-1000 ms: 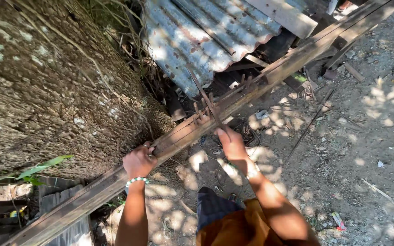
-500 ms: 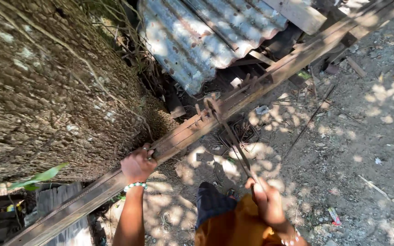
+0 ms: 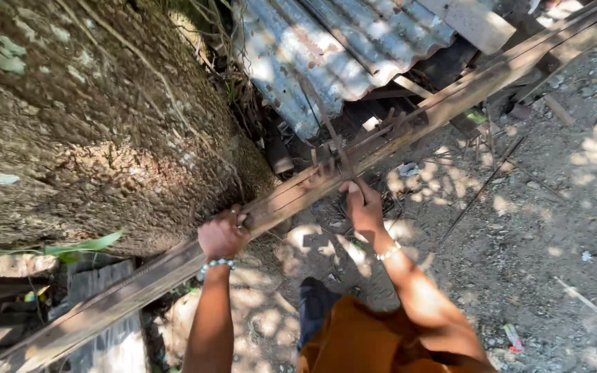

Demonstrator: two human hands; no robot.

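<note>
A long weathered wooden beam (image 3: 492, 76) with rusty metal rods along it runs diagonally from the lower left to the upper right. My left hand (image 3: 222, 235), with a bead bracelet at the wrist, grips the beam near its middle. My right hand (image 3: 362, 204) is closed around a thin rusty steel rod (image 3: 326, 128) that rises upward from the beam. Several bent rod stirrups (image 3: 319, 162) stick up from the beam just left of that hand. My orange trousers and a dark shoe show below.
A huge rough tree trunk (image 3: 91, 124) fills the left. Rusty corrugated metal sheets (image 3: 340, 48) and a plank (image 3: 471, 21) lie beyond the beam. Dry dirt ground (image 3: 554, 228) with loose rods, sticks and litter spreads on the right. Dark boards (image 3: 8, 297) lie at lower left.
My right hand came back up from near my knee to the beam, and the rod it holds now stands upward. My left hand kept its grip on the beam.
</note>
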